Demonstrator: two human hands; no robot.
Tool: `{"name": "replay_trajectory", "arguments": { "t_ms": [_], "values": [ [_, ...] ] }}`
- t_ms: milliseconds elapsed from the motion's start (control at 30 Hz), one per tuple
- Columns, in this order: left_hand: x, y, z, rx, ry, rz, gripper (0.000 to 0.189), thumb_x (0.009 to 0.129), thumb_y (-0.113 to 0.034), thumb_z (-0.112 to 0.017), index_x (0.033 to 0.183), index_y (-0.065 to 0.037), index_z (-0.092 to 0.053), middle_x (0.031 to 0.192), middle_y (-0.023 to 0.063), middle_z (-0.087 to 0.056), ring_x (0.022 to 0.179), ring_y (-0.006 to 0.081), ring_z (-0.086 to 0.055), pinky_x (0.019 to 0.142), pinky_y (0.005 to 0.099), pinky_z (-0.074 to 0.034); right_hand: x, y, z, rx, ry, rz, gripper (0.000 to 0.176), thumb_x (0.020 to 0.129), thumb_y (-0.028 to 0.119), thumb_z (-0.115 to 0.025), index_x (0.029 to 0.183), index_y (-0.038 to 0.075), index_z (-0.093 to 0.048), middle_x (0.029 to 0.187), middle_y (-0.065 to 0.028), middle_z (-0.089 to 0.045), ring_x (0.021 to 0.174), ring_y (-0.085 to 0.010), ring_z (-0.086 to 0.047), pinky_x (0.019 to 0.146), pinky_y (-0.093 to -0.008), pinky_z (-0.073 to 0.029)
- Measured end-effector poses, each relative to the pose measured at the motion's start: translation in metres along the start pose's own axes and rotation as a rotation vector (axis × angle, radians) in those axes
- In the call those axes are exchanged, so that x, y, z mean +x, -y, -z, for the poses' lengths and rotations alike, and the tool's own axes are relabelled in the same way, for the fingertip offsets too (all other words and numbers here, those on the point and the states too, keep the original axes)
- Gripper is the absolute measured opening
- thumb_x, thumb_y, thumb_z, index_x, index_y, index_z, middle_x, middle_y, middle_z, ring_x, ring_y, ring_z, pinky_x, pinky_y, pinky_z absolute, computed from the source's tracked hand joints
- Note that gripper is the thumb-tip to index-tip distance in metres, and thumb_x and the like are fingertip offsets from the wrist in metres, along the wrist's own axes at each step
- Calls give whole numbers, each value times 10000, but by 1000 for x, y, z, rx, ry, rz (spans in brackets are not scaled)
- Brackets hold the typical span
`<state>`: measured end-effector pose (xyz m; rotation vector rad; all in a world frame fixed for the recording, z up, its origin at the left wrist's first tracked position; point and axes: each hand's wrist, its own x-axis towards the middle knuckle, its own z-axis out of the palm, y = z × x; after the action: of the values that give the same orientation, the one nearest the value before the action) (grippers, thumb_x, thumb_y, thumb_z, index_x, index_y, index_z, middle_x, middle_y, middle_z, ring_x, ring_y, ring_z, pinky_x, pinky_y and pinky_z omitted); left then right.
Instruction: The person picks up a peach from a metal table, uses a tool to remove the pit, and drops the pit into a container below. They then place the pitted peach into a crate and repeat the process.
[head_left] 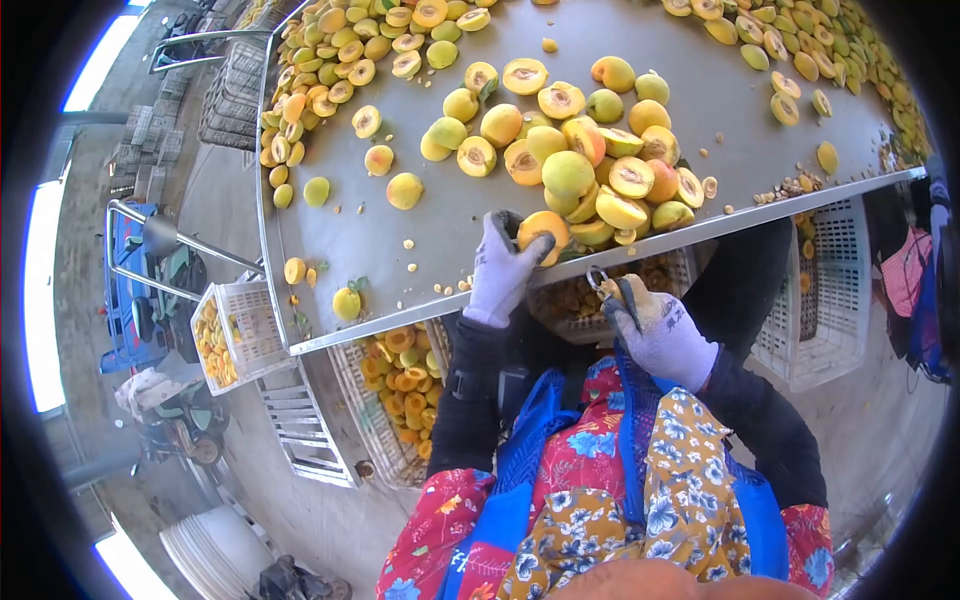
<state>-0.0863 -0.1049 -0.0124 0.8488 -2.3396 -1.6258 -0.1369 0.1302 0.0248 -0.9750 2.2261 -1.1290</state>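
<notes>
My left hand, in a pale glove with dark fingertips, grips a yellow peach half at the front edge of the metal table. The cut face is turned partly up. Just right of it and slightly lower, my right hand, gloved the same way, is closed around a small pitting tool with a metal loop at its tip. Most of its handle is hidden in the fingers. The loop is apart from the fruit. Beyond my hands lies a pile of whole and halved peaches.
More peaches lie at the table's far left, others far right. Loose pits scatter near the front edge. Below stand crates of halves, one left, and a white crate right. Another crate hangs beside the left corner.
</notes>
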Motion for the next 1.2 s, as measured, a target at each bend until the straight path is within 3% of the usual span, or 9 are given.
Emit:
{"name": "replay_trajectory", "arguments": {
  "t_ms": [67, 167, 300, 533, 633, 733, 800, 1033, 1200],
  "values": [
    [-16, -14, 1, -430, 3, 61, 400, 900, -237, -717, 1161, 15, -547, 1110, 99, -627, 961, 152, -629, 813, 286, -530, 8, 11, 0, -61, -34, 89, 236, 958, 212, -603, 1032, 3, -522, 754, -191, -660, 619, -369, -654, 555, -451, -505],
    [-36, -40, 11, -717, 157, 141, 393, 952, -239, -650, 1223, 25, -544, 1119, 98, -631, 973, 161, -635, 869, 286, -520, 17, 27, 1, -228, -26, 180, 288, 950, 254, -616, 1031, -11, -537, 723, -170, -651, 557, -325, -648, 490, -425, -487],
    [-55, -29, 0, -822, 161, 238, 503, 1048, -427, -463, 1285, 7, -553, 1163, 118, -646, 1058, 187, -639, 917, 319, -519, 17, 36, 1, -374, 3, 213, 321, 951, 294, -605, 1018, -16, -555, 689, -149, -632, 524, -301, -635, 467, -408, -474],
    [-72, -34, -15, -587, 29, 85, 367, 1084, -304, -419, 1210, 11, -560, 1072, 109, -642, 986, 161, -624, 872, 290, -503, 9, 28, -6, -426, 57, 270, 329, 958, 281, -586, 993, -46, -570, 649, -141, -597, 491, -287, -598, 443, -406, -448],
    [-75, -34, -21, -423, -57, -6, 334, 1072, -257, -427, 1190, 26, -558, 1031, 151, -655, 948, 196, -640, 841, 313, -508, 9, 22, -11, -314, 100, 323, 315, 973, 242, -564, 994, -72, -576, 631, -166, -576, 500, -302, -593, 441, -415, -442],
    [-77, -37, -26, -246, -162, -107, 315, 1057, -238, -456, 1179, 33, -560, 998, 179, -668, 914, 227, -664, 809, 337, -519, 13, 35, -3, -31, 164, 154, 332, 979, 213, -551, 976, -119, -568, 605, -186, -556, 501, -321, -587, 443, -424, -445],
    [-79, -42, -31, -144, -260, -191, 297, 1048, -222, -474, 1173, 32, -564, 967, 191, -676, 882, 248, -681, 780, 350, -526, 15, 23, -7, -132, 146, 335, 324, 975, 209, -555, 988, -114, -569, 632, -195, -554, 505, -331, -584, 444, -429, -445],
    [-77, -47, -30, -106, -147, -116, 259, 1038, -174, -485, 1159, 34, -581, 916, 197, -684, 830, 275, -696, 735, 364, -531, 7, 12, 5, -257, 228, 262, 321, 942, 146, -585, 1060, -135, -482, 676, -201, -596, 595, -383, -624, 536, -456, -488],
    [-80, -50, -35, -59, -233, -176, 251, 1029, -160, -501, 1166, 35, -581, 941, 215, -687, 838, 286, -700, 733, 370, -533, 5, 14, -14, 148, 93, 139, 230, 982, 231, -565, 963, 3, -588, 640, -141, -582, 514, -253, -578, 462, -355, -435]
  ]
}}
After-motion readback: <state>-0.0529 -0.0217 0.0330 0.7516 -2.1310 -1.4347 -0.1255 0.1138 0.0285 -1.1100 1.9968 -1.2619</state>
